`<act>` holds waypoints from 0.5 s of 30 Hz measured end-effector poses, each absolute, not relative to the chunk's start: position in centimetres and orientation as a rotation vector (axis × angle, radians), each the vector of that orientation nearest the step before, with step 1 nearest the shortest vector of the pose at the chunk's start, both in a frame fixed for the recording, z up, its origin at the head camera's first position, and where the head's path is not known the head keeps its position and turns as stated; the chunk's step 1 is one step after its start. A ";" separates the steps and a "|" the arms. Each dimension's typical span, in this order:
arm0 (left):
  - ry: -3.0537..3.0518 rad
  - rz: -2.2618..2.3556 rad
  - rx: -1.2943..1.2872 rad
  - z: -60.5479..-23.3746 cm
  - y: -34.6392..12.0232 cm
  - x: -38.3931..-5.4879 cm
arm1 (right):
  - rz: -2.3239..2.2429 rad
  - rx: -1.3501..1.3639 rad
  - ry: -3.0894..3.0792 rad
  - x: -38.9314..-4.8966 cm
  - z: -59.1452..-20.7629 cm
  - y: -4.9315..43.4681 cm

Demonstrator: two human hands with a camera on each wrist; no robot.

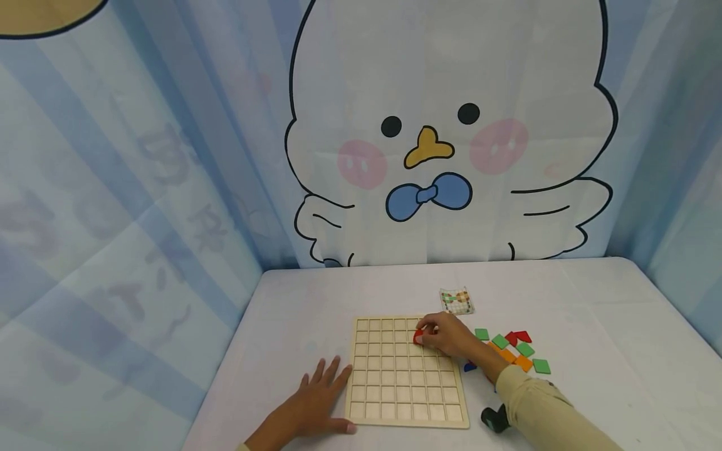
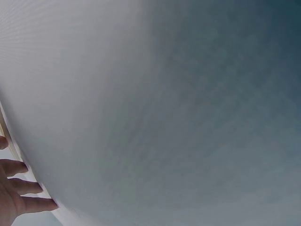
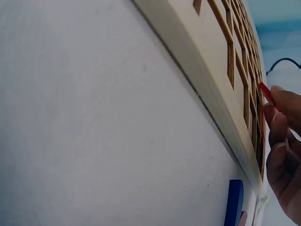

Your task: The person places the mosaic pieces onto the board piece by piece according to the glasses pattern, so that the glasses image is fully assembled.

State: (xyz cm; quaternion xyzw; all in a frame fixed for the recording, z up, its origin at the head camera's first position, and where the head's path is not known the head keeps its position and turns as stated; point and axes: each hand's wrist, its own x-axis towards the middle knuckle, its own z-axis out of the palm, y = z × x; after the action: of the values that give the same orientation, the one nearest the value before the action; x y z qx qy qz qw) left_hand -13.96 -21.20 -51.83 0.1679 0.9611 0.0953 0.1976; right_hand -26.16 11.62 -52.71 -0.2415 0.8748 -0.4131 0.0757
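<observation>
Between thumb and fingers my right hand (image 1: 448, 335) pinches a small red tile (image 1: 418, 336), close over the upper right cells of a wooden grid board (image 1: 396, 377). In the right wrist view the red tile (image 3: 268, 95) shows edge-on, its lower end hidden by the fingertips. My left hand (image 1: 318, 401) lies spread on the table, its fingertips right at the board's left edge and its thumb by the lower left corner. In the left wrist view only the spread fingers of the left hand (image 2: 21, 193) show, at the lower left.
Right of the board lie loose tiles: green (image 1: 541, 366), orange (image 1: 523, 363), red (image 1: 523, 336) and blue (image 1: 470, 366), partly behind the right forearm. A small patterned packet (image 1: 457, 301) lies behind the board. A black object (image 1: 495, 419) sits beside the right sleeve.
</observation>
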 end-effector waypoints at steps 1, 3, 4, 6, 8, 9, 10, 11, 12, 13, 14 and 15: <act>2.690 0.264 0.468 -51.8 -21.2 -14.0 | -1.217 -0.726 2.643 -26.2 -52.7 11.5; 2.686 0.265 0.460 -51.8 -21.2 -13.9 | -1.182 -0.727 2.672 -26.2 -52.8 11.2; 2.685 0.264 0.457 -51.8 -21.2 -13.9 | -1.167 -0.732 2.686 -26.2 -52.8 11.1; 2.681 0.268 0.450 -51.6 -21.1 -13.9 | -1.135 -0.726 2.718 -26.2 -52.7 10.8; 2.681 0.267 0.447 -51.5 -21.1 -13.8 | -1.111 -0.725 2.738 -26.3 -52.7 10.6; 2.681 0.267 0.447 -51.4 -21.1 -13.8 | -1.101 -0.723 2.745 -26.3 -52.6 10.5; 2.680 0.268 0.448 -51.4 -21.1 -13.8 | -1.095 -0.718 2.750 -26.4 -52.5 10.4; 2.679 0.267 0.446 -51.3 -21.1 -13.8 | -1.089 -0.714 2.755 -26.4 -52.5 10.3; 2.679 0.264 0.445 -51.3 -21.0 -13.8 | -1.080 -0.714 2.761 -26.4 -52.5 10.3; 2.679 0.261 0.445 -51.3 -21.0 -13.8 | -1.075 -0.714 2.764 -26.4 -52.4 10.2; 2.678 0.257 0.441 -51.3 -21.0 -13.9 | -1.071 -0.711 2.765 -26.4 -52.4 10.2; 2.677 0.255 0.437 -51.3 -21.0 -13.9 | -1.066 -0.709 2.768 -26.4 -52.4 10.2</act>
State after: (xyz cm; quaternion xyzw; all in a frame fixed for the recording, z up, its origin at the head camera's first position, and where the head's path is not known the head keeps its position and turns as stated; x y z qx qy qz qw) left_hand -13.88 -21.01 -51.34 0.1569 0.9613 0.0915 0.2072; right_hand -26.45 10.15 -52.38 -0.2321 0.9067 -0.3491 0.0461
